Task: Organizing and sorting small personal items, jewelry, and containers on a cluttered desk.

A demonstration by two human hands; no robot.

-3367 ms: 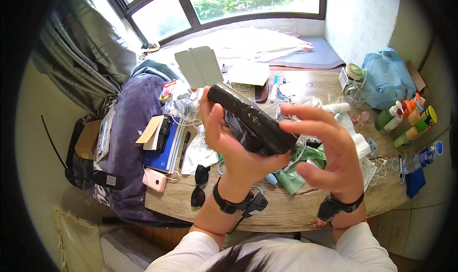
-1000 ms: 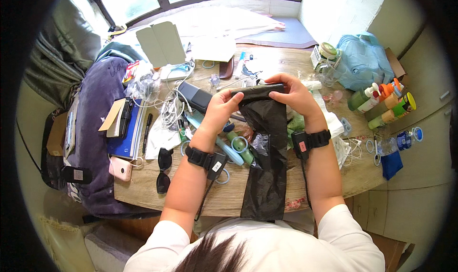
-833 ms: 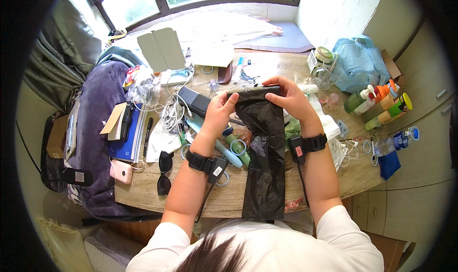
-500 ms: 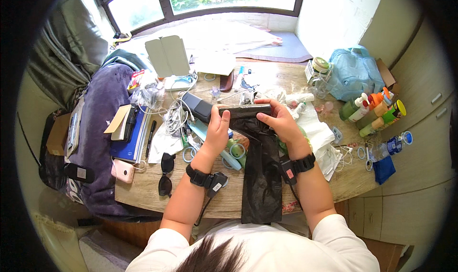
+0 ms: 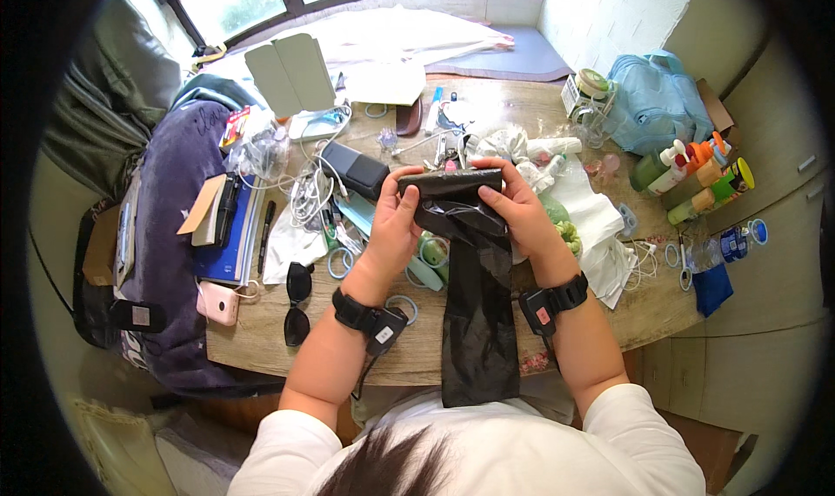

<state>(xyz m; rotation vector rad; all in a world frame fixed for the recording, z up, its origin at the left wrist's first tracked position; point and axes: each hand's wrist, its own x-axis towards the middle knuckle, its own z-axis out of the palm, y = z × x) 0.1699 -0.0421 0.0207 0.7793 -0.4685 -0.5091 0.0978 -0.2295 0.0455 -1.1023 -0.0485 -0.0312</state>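
Observation:
A long strip of thin, shiny black plastic bag (image 5: 478, 322) hangs from both my hands over the table's near edge to my lap. Its upper end is folded or rolled into a flat, wide band held level. At the band's left end, my left hand (image 5: 397, 226) grips with the thumb on top and the fingers behind. My right hand (image 5: 523, 216) pinches the right end the same way. What the band is wrapped around, if anything, is hidden. Just left of the bag lie a light blue pouch-like thing (image 5: 424, 274) and blue-rimmed scissors handles (image 5: 433, 251).
Sunglasses (image 5: 298, 305), a pink power bank (image 5: 217, 303), a blue notebook (image 5: 233, 252) and a dark grey box (image 5: 355, 170) with white cables lie left. White cloth (image 5: 591, 226), pump bottles (image 5: 665, 170) and a light blue bag (image 5: 658, 105) fill the right. Scissors (image 5: 684, 270) lie near the right edge.
The band has tilted so more of its flat face shows, and the plastic below it bunches more. Both hands still hold its ends. The view has shifted slightly.

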